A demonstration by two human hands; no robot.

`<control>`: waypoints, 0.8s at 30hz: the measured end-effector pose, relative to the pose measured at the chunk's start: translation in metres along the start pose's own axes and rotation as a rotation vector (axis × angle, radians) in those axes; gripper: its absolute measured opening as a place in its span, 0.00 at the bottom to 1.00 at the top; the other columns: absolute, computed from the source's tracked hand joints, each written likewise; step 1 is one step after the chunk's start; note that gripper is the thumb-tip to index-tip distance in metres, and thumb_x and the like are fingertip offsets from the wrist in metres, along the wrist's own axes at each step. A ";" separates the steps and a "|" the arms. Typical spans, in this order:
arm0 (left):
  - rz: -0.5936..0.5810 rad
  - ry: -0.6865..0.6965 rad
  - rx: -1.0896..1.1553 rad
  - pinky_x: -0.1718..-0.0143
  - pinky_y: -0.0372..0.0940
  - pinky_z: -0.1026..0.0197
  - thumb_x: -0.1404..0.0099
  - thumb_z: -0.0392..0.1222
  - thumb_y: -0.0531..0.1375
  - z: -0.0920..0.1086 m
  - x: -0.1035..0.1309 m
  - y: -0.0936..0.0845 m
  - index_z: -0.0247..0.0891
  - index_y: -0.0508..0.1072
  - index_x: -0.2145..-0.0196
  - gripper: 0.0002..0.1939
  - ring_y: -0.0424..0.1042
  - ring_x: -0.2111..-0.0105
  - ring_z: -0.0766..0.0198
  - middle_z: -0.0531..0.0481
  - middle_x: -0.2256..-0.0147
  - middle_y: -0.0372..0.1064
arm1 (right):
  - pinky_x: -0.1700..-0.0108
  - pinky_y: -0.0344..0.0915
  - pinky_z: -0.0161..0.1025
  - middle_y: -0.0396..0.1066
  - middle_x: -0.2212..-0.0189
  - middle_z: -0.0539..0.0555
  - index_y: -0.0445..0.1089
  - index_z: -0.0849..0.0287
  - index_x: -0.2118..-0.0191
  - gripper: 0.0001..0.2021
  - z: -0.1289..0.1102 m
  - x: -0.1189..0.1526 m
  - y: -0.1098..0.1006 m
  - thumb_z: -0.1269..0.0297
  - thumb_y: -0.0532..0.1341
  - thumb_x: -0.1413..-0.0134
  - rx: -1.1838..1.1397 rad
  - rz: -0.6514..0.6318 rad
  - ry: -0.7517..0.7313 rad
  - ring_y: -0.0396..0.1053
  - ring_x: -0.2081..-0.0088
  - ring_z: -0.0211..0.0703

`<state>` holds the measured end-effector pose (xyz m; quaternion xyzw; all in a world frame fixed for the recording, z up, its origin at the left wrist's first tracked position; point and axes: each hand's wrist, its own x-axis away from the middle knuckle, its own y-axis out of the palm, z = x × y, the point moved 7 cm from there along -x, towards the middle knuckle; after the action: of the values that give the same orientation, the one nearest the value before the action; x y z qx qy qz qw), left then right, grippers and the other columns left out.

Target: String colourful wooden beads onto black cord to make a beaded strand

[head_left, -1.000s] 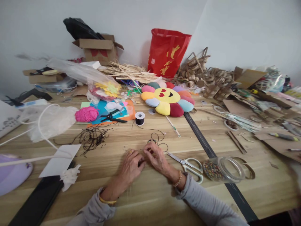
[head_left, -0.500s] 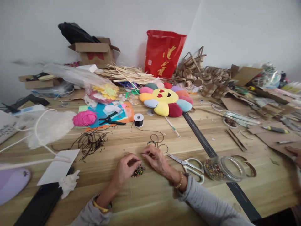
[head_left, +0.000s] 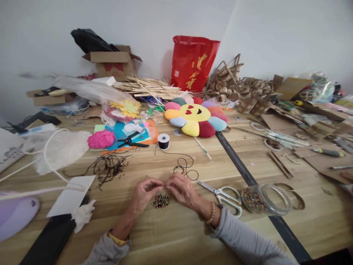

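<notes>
Above a small pile of coloured beads (head_left: pixel 162 201), my left hand (head_left: pixel 146 192) and my right hand (head_left: pixel 180 188) meet at the fingertips. Both are pinched; whatever sits between the fingertips is too small to make out. Just beyond my right hand lies a ring of strung beads (head_left: pixel 179 169), partly hidden by that hand, with a dark cord (head_left: pixel 188 161) looping beside it. The cord trails towards a spool of black cord (head_left: pixel 163 141). Scissors (head_left: pixel 223 194) with pale handles lie right of my right hand, near a clear jar of beads (head_left: pixel 253 199) on its side.
Tangled black cord (head_left: pixel 110 167), pink yarn (head_left: pixel 101 139) and black pliers (head_left: pixel 132 142) lie to the left. A flower cushion (head_left: pixel 196 117) stands beyond the spool. A black phone (head_left: pixel 48 239) is at the lower left. Cardboard (head_left: pixel 325 162) and a person's hand (head_left: pixel 347 175) are at the right.
My left hand has moved up from the bead pile to meet my right fingertips, uncovering more beads. The view has shifted slightly. The other person's hand at the right shows less.
</notes>
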<state>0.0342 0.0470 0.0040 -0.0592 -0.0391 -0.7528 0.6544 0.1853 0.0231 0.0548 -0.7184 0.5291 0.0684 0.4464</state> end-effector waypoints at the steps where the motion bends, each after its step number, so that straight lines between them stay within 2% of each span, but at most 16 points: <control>1: 0.000 0.007 -0.001 0.68 0.67 0.64 0.55 0.40 0.68 0.001 0.000 -0.001 0.35 0.77 0.76 0.07 0.72 0.73 0.63 0.49 0.75 0.76 | 0.63 0.63 0.38 0.68 0.69 0.54 0.66 0.59 0.64 0.05 0.000 0.000 0.000 0.70 0.54 0.37 -0.002 -0.004 -0.003 0.64 0.66 0.41; 8: -0.009 0.039 0.012 0.66 0.68 0.64 0.53 0.39 0.67 0.003 0.000 -0.002 0.35 0.77 0.75 0.06 0.73 0.71 0.63 0.48 0.73 0.76 | 0.64 0.62 0.38 0.67 0.70 0.54 0.64 0.58 0.64 0.05 0.004 0.002 0.003 0.69 0.53 0.36 0.008 -0.006 -0.001 0.64 0.67 0.42; 24: -0.027 0.064 -0.020 0.68 0.67 0.64 0.53 0.40 0.67 0.001 0.000 -0.001 0.35 0.76 0.76 0.07 0.72 0.72 0.62 0.48 0.74 0.74 | 0.65 0.62 0.37 0.67 0.71 0.54 0.64 0.59 0.65 0.06 0.004 0.001 0.004 0.69 0.53 0.37 -0.006 -0.006 -0.001 0.63 0.68 0.41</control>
<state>0.0337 0.0477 0.0048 -0.0414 -0.0113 -0.7635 0.6443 0.1840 0.0247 0.0499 -0.7213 0.5264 0.0690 0.4448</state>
